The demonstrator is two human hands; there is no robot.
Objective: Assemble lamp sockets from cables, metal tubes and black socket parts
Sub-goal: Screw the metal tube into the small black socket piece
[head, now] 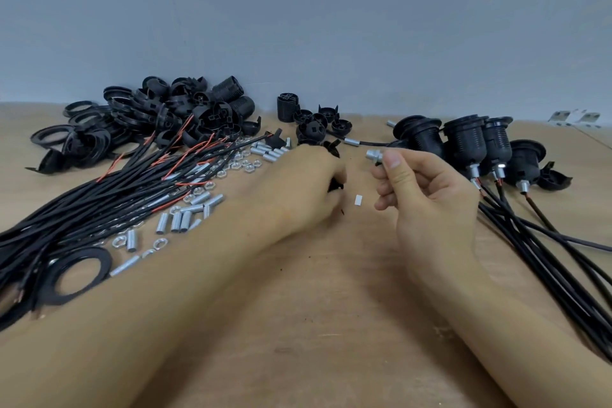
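Clearly most of the work lies ahead, judging by the stock on the left: a large bundle of black cables (99, 189) with red wire ends fans across the wooden table (298, 291), a flat black ring (71, 276) lies at its near end, and a heap of black socket parts (172, 113) sits at the back by the wall. Just right of the cables lie scattered metal tubes (185, 212) and small hex nuts (238, 164), many of them unused. Toward the middle, a smaller cluster of socket caps (314, 124) stands near the far edge, with one cable carrying a tube (352, 141) lying beside it. The left hand (311, 189) rests low on the table with its fingers curled round a small black part (336, 185); only a sliver of that part shows, so I cannot tell which piece it is. Between the hands a little white scrap (359, 200) lies on the wood. The right hand (427, 195) is raised, pinching a short metal tube fitting (376, 155) between thumb and fingers, its end aimed at the left hand, so the step in hand looks like joining tube to socket part. On the right, a group of finished sockets (470, 146) lies with its cables (546, 262) trailing toward the near edge, perhaps five done.
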